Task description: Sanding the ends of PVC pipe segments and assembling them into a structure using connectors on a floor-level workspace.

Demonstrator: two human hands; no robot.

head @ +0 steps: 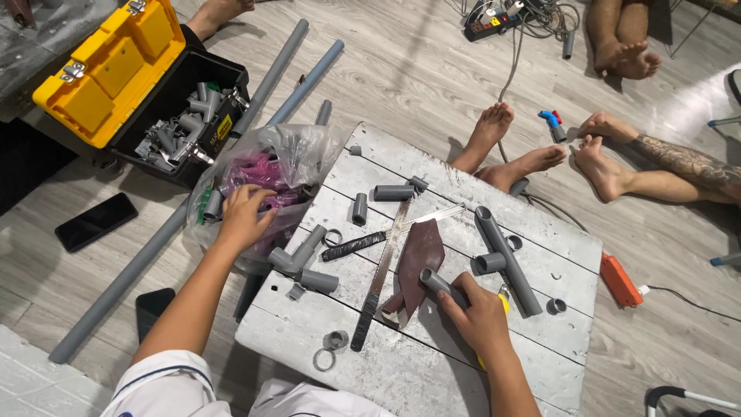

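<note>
Short grey pipe piece [434, 281] gripped in the right hand [480, 315], left hand [245, 217] far off.
The pipe's long axis runs far-left from the right hand; the left hand is sunk, apparently closed, into the plastic bag [297, 154] at the worktop's [432, 378] left edge.

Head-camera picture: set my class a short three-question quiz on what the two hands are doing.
1. True or false: the left hand reaches into the clear plastic bag.
2. What does the right hand grip?
3. The hacksaw blade lies: A) on the white wooden board, B) in the yellow toolbox.

Key: 1 true; 2 a short grey pipe piece; 3 A.
</note>
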